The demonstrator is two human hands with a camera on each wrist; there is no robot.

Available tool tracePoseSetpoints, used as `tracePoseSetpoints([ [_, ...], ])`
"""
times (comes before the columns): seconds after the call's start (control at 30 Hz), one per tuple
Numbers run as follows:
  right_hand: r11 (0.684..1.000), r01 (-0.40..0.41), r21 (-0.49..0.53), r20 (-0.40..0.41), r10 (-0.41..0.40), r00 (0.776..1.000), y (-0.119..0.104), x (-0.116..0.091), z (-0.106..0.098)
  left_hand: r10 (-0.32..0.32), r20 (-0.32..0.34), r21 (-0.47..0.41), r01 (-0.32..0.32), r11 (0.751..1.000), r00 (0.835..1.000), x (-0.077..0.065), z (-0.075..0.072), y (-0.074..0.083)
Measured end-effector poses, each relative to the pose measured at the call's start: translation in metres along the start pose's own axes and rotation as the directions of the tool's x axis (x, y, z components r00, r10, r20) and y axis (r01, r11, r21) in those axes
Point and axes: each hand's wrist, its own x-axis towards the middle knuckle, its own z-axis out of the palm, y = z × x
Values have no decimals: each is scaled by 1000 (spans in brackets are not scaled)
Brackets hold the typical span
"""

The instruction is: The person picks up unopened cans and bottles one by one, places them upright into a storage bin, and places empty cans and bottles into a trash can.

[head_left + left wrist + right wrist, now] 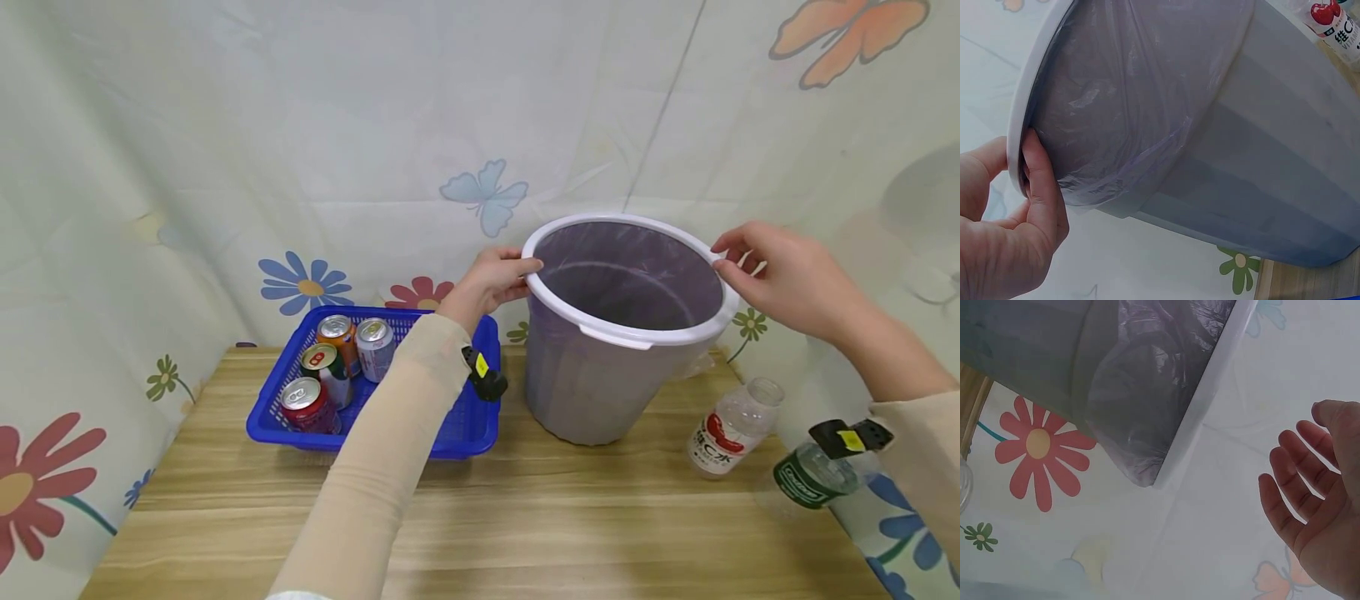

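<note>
A grey trash bin (592, 387) with a white rim ring (630, 337) stands on the table, lined with a thin translucent purple bag (1141, 94) whose edge hangs outside below the rim. My left hand (495, 282) pinches the rim's left side, thumb on top and fingers underneath, as the left wrist view (1013, 219) confirms with the fingers against the bag. Beside the rim's right side is my right hand (787, 275). In the right wrist view that hand (1316, 494) is apart from the rim, its fingers loosely bent and holding nothing.
Left of the bin, a blue plastic basket (262, 421) holds several drink cans (318, 375), partly hidden by my left sleeve. To the bin's right are a clear bottle with a cherry label (731, 429) and one with a green label (810, 479). A flowered curtain (375, 125) hangs behind.
</note>
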Motion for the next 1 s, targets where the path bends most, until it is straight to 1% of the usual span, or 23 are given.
tracePoseSetpoints([
  [0.33, 999, -42, 31, -36, 43, 998, 6, -19, 2, 6, 3, 1, -6, 1000, 1000, 0, -1, 0],
  [0.63, 994, -106, 20, -53, 107, 993, 8, -33, 2, 12, 3, 4, -12, 1000, 1000, 1, 1, 0],
  [0.8, 996, -90, 5, -55, 91, 994, 8, -42, 4, 10, 9, 14, -10, 1000, 1000, 0, 2, 0],
  [0.87, 997, -79, 8, -62, 79, 995, 8, -46, 6, 9, 11, 16, -9, 1000, 1000, 0, 2, 0],
  [1.0, 996, -87, 34, -74, 90, 993, 6, -54, 10, 7, 8, 19, -7, 1000, 1000, 0, 2, 0],
])
